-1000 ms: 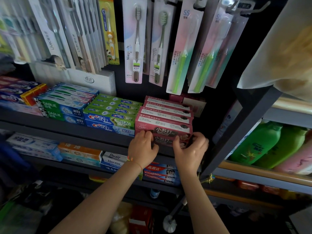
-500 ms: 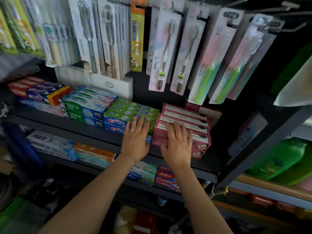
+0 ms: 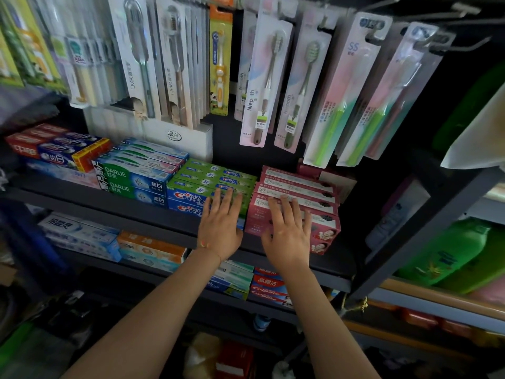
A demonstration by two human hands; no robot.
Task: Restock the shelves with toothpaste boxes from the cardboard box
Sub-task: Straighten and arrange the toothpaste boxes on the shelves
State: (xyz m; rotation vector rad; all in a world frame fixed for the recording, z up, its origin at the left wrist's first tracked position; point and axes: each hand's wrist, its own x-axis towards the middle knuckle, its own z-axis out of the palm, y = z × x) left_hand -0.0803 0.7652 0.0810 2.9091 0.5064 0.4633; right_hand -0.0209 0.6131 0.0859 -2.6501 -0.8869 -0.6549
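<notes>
On the upper shelf [image 3: 114, 206], at its near edge right of centre, our two hands lie flat with fingers straight and holding nothing. Our right hand [image 3: 287, 236] rests on the near front of the pink toothpaste stack [image 3: 297, 199], fingertips reaching over its top boxes, while our left hand [image 3: 220, 227] covers the right end of the Crest toothpaste stack [image 3: 202, 191] just beside it on the left. The pink boxes run with their long axis left to right and slightly skewed, their right ends nearer to us than their left, so the stack sits a little crooked against the green and blue rows. We judge that the coming move is a squaring push: the stack lies directly under and beyond our right palm, which is the nearer hand, and the push would go away from us toward the back of the shelf, with the left hand steadying the neighbouring row. The cardboard box does not show in this view. Darlie boxes [image 3: 131, 181] sit farther left, and hanging toothbrush packs [image 3: 262, 83] fill the wall above.
</notes>
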